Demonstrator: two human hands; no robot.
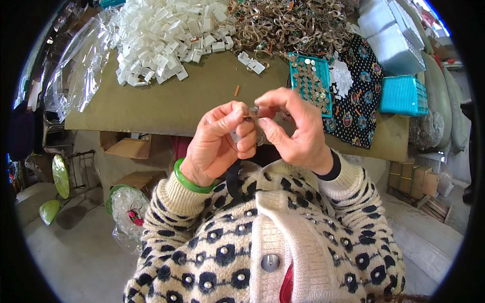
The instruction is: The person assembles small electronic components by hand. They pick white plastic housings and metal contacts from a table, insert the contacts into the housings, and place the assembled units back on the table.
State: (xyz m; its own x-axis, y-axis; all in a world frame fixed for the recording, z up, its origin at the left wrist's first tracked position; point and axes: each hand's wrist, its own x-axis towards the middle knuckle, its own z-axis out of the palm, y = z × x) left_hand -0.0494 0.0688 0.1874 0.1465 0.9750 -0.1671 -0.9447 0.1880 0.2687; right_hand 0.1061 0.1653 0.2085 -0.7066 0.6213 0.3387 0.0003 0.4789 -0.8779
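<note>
By the left hand (214, 135), a small blurred part (253, 112) is pinched between thumb and finger. The right hand (302, 132) is held just beside it, thumb and forefinger apart; whether the part is gripped there cannot be told. Farther, on the table (144, 107), an orange strip (237, 91), a teal tray (330, 96) with round pieces (309, 81), white plastic cases (161, 43) and tangled brown strands (293, 25) are seen.
</note>
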